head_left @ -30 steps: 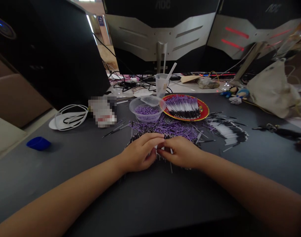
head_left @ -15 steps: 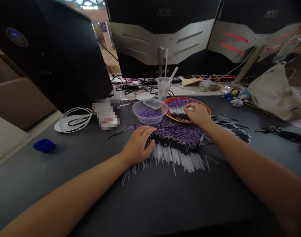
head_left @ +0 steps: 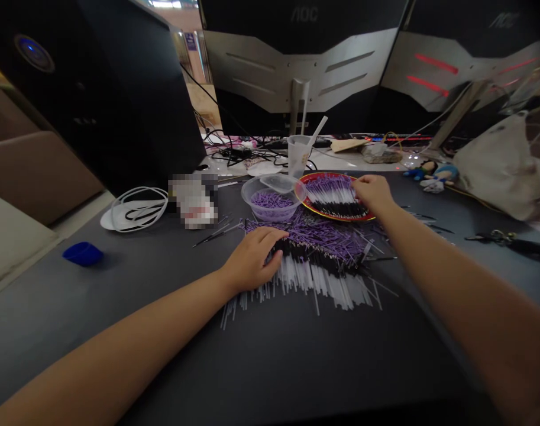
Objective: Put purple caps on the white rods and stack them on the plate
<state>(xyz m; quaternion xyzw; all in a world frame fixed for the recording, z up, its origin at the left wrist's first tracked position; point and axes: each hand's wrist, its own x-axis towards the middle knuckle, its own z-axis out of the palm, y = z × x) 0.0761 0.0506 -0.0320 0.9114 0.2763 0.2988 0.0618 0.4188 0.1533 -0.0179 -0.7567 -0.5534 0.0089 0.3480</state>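
On the dark desk lies a wide pile of thin sticks (head_left: pixel 316 254) with purple ends, black middles and clear tubes. My left hand (head_left: pixel 254 257) rests against the pile's left end, thumb apart from the curved fingers. More such sticks lie side by side on a red plate (head_left: pixel 306 206) with a yellow rim. Over the plate's right side is my right hand (head_left: pixel 374 192), fingertips drawn together; anything between them is too small to make out. A clear plastic bowl (head_left: pixel 247 204) holding short purple pieces (head_left: pixel 272 200) stands left of the plate.
Behind the bowl stands a clear cup (head_left: pixel 297 157) with a white stick in it. Two monitors (head_left: pixel 303 59) and a black computer case (head_left: pixel 119 100) back the desk. A blue cap-like piece (head_left: pixel 83 254), coiled white cable (head_left: pixel 136 210), small dolls (head_left: pixel 442 173) and keys (head_left: pixel 495 236) lie around.
My right hand has moved right across the plate, from the middle of its sticks toward the right rim. My left hand stays at the pile. The view has shifted slightly.
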